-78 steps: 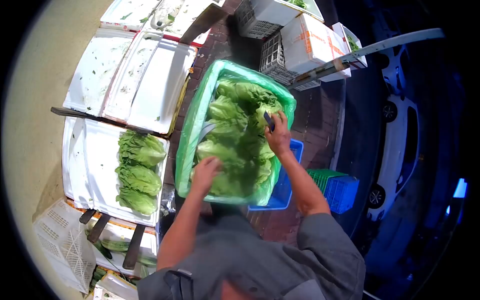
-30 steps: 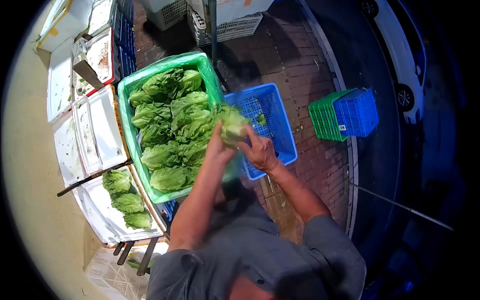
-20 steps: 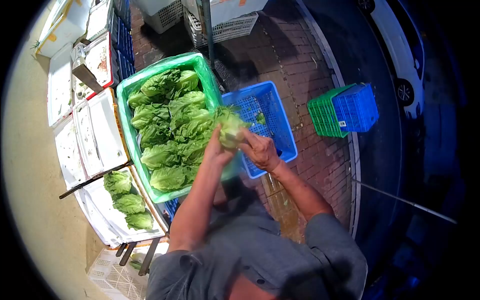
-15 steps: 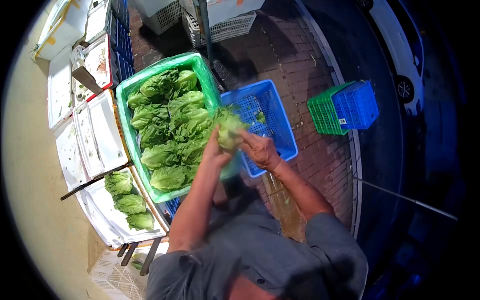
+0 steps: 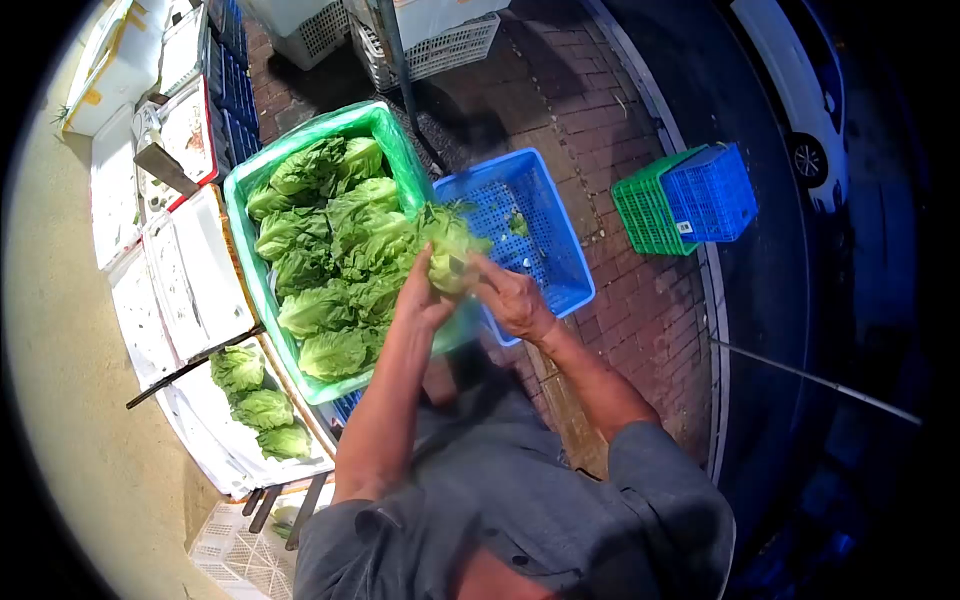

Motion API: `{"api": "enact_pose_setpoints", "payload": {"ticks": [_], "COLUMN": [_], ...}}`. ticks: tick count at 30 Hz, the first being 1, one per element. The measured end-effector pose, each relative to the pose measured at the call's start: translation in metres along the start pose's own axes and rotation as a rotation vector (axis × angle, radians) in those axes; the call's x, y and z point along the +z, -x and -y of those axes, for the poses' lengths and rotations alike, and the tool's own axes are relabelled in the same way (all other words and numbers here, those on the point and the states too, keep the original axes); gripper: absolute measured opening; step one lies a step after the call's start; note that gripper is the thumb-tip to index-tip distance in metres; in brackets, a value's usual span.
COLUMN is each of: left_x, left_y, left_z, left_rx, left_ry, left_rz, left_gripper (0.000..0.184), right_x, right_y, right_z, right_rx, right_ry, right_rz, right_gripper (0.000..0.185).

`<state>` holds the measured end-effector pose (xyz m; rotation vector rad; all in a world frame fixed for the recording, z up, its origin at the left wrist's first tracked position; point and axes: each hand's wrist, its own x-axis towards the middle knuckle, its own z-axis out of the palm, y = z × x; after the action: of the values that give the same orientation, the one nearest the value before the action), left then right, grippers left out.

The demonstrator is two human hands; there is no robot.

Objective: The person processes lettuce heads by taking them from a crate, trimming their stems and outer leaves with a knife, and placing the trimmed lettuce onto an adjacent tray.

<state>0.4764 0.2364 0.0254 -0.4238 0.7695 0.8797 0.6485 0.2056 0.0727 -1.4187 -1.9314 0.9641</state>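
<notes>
Left grip (image 5: 424, 296) has one lettuce head (image 5: 447, 232) up beside the green-lined box (image 5: 403, 152), right grip (image 5: 514, 304) at its base (blurry, can't tell if that one's clenched).

The shirt (image 5: 490, 490) is plain grey, with loose short sleeves (image 5: 650, 470) and a small, round, dark button (image 5: 520, 561) on the front.

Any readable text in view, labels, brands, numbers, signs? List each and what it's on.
No text is readable.
Small white label on the blue crate beside the green crate: dark marks, too small to read.
White car: no legible badge or number.
</notes>
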Motion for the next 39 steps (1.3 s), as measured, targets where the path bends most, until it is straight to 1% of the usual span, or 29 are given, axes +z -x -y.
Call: {"api": "enact_pose_setpoints", "payload": {"ticks": [3,6,9,11,13,14,15,16,17,18,19,21,22,23,24,26,27,28,29,30,31,32,33,34,35,37,39], "left_x": [-0.004,-0.008,-0.007,-0.009,-0.014,-0.015,-0.024,-0.034,-0.041,-0.038,-0.054,-0.097,-0.106,-0.123,-0.156,-0.194,-0.196,-0.216,-0.248,-0.292,-0.302,-0.308,-0.286,-0.309,-0.327,-0.374,-0.4], "left_y": [-0.007,-0.012,-0.015,-0.015,-0.011,-0.001,0.002,0.011,0.024,0.043,0.049,0.07,0.09,0.105,0.106,0.131,0.155,0.164,0.171,0.175,0.199,0.223,0.255,0.266,0.278,0.296,0.31], "left_z": [0.001,0.002,0.005,0.004,0.002,0.0,-0.005,-0.012,-0.019,-0.027,-0.03,-0.045,-0.047,-0.045,-0.044,-0.045,-0.039,-0.033,-0.022,-0.012,-0.01,0.002,-0.002,0.006,0.014,0.027,0.029], "left_rx": [-0.003,-0.003,0.024,0.072,0.132,0.183,0.212,0.229,0.254,0.291,0.325,0.441,0.498,0.555,0.572,0.636,0.68,0.78,0.835,0.843,0.847,0.938,1.022,1.053,1.234,1.289,1.327], "left_ry": [0.014,0.027,0.042,0.029,-0.015,-0.085,-0.111,-0.144,-0.175,-0.145,-0.188,-0.26,-0.258,-0.268,-0.3,-0.268,-0.208,-0.131,-0.051,-0.029,-0.005,0.101,0.204,0.321,0.291,0.295,0.315], "left_rz": [-0.036,0.008,0.056,0.113,0.188,0.181,0.228,0.256,0.281,0.298,0.257,0.146,0.094,0.067,-0.005,-0.108,-0.141,-0.123,-0.275,-0.369,-0.455,-0.522,-0.598,-0.647,-0.669,-0.81,-0.963], "left_gripper": [0.043,0.043,0.048,0.053,0.059,0.063,0.063,0.062,0.061,0.049,0.049,0.048,0.043,0.046,0.047,0.051,0.053,0.052,0.052,0.052,0.052,0.052,0.052,0.039,0.038,0.039,0.042], "right_x": [-0.004,-0.011,-0.013,-0.011,-0.011,-0.013,-0.013,-0.009,-0.003,0.002,0.004,0.003,-0.001,-0.001,0.0,0.01,0.011,0.019,0.026,0.033,0.037,0.041,0.048,0.049,0.053,0.059,0.064], "right_y": [-0.002,-0.003,0.006,0.021,0.032,0.037,0.044,0.053,0.066,0.082,0.09,0.094,0.096,0.104,0.108,0.087,0.08,0.073,0.068,0.066,0.062,0.056,0.041,0.037,0.031,0.018,0.007], "right_z": [-0.006,-0.016,-0.022,-0.054,-0.082,-0.096,-0.108,-0.126,-0.151,-0.177,-0.192,-0.202,-0.192,-0.198,-0.206,-0.19,-0.179,-0.172,-0.169,-0.161,-0.16,-0.158,-0.16,-0.158,-0.156,-0.154,-0.15], "right_rx": [-0.109,-0.133,0.11,0.369,0.643,0.785,0.933,1.091,1.148,1.202,1.25,1.391,1.383,1.338,1.293,1.282,1.276,1.265,1.261,1.217,1.168,1.147,1.134,1.114,1.097,1.067,1.046], "right_ry": [0.024,0.042,-0.327,-0.643,-0.865,-0.927,-0.985,-0.973,-0.932,-0.888,-0.841,-0.789,-0.794,-0.769,-0.748,-0.566,-0.476,-0.385,-0.383,-0.36,-0.339,-0.283,-0.228,-0.169,-0.139,-0.094,-0.048], "right_rz": [-0.017,0.014,-0.015,-0.152,-0.236,-0.258,-0.282,-0.288,-0.285,-0.265,-0.218,-0.379,-0.348,-0.279,-0.223,-0.087,-0.008,0.069,0.112,0.139,0.161,0.207,0.256,0.284,0.302,0.331,0.39], "right_gripper": [0.046,0.042,0.037,0.036,0.042,0.046,0.05,0.06,0.062,0.063,0.064,0.065,0.066,0.066,0.067,0.063,0.058,0.054,0.043,0.037,0.033,0.032,0.031,0.03,0.03,0.029,0.03]}}
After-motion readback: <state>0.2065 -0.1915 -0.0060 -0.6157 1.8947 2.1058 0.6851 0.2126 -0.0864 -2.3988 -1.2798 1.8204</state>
